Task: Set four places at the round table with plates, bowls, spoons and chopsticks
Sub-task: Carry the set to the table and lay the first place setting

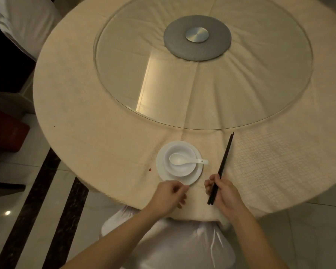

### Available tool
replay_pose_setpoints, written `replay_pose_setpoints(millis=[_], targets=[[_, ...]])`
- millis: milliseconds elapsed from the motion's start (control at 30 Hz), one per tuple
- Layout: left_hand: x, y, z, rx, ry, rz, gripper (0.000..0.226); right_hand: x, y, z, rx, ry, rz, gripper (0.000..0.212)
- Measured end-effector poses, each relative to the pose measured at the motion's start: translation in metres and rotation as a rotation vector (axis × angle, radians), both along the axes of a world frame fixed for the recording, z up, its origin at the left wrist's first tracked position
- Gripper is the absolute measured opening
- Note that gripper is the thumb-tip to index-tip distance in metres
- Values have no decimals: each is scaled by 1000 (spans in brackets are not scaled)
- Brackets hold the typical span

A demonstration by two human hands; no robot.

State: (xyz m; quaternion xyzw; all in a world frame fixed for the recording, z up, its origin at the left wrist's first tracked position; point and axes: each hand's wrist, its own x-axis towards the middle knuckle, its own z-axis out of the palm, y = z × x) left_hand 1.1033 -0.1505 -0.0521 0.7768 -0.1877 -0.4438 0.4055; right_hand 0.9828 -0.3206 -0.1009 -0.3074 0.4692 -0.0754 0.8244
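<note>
Standing at the near edge of the round table (pixel 81 117), looking down on one place setting. Gripping a pair of dark chopsticks (pixel 224 162) in the right hand (pixel 224 193), wrapping thumb and fingers round the lower part, with the butt ends poking out below the palm and the tips pointing up and a bit right toward the glass lazy Susan (pixel 202 94). Holding them just right of the white plate (pixel 160 171), not touching it; honestly can't tell whether resting on the cream tablecloth or hovering just above it. Hanging the left hand (pixel 170 197) right at the plate's near rim, curling the fingers in with thumb and forefinger close together, maybe brushing the rim, but can't tell whether actually pinching anything. Seeing a white bowl (pixel 179 169) sitting on the plate and a white ceramic spoon (pixel 179 160) lying in it, scoop to the left, handle sticking out over the bowl's right rim and past the plate's edge. Also spotting a grey disc (pixel 197 51) with a shiny metal cap under the middle of the glass, a tiny red speck (pixel 149 169) on the cloth left of the plate, a white-covered chair (pixel 173 243) tucked in below the hands, and another one (pixel 23 22) at the far left.
</note>
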Motion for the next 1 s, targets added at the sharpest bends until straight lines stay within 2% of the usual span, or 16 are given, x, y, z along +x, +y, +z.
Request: replay_pose_setpoints(millis=[67, 200, 333, 400, 533, 733, 900, 1000], targets=[[-20, -11, -2, -18, 197, -40, 23, 1, 15, 6, -36, -5, 0, 27], [-46, -20, 0, -36, 475, 56, 20, 1, 41, 16, -23, 18, 47, 32], [-49, -21, 1, -20, 477, 78, 6, -4, 50, 18, -62, 48, 122, 37], [-48, -19, -2, 7, 478, 84, 8, -7, 51, 14, -166, 112, 191, 42], [-43, -15, -14, 61, 492, 83, 21, -19, 50, -2, -379, 175, 210, 25], [-37, -13, -32, 113, 502, 46, 15, -22, 49, -21, -425, 196, 237, 15], [-37, -17, -39, 63, 603, 230, 11, -6, 44, -31, -485, 277, 267, 11], [-35, -17, -45, 50, 586, 247, 8, 2, 40, -34, -509, 290, 297, 8]])
